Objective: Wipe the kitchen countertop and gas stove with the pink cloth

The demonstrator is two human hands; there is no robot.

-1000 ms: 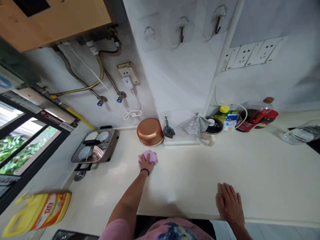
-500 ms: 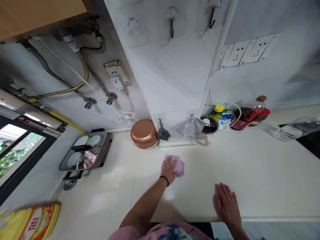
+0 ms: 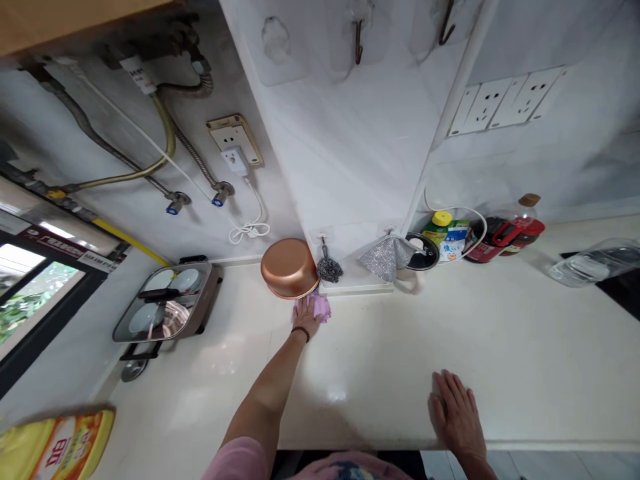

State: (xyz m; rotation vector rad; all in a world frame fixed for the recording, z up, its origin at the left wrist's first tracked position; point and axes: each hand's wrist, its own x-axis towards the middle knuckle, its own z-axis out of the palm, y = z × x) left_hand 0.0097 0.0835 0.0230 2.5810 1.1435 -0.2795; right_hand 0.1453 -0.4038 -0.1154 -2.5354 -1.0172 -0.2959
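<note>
My left hand reaches far across the cream countertop and presses a pink cloth flat against it, just below a copper-coloured bowl that leans at the wall. The cloth lies partly under my palm, close to the white base of a wall column. A dark band circles that wrist. My right hand lies flat on the counter near the front edge, fingers stretched out, holding nothing.
A steel scourer and a silver mesh cloth hang at the column. Bottles, a yellow-capped jar and a red appliance stand at the back right. An electric grill pan sits left; a yellow bottle at lower left.
My left hand slid the pink cloth right and nearer me, then back left and away, up against the copper bowl. My right hand stayed flat in place.
</note>
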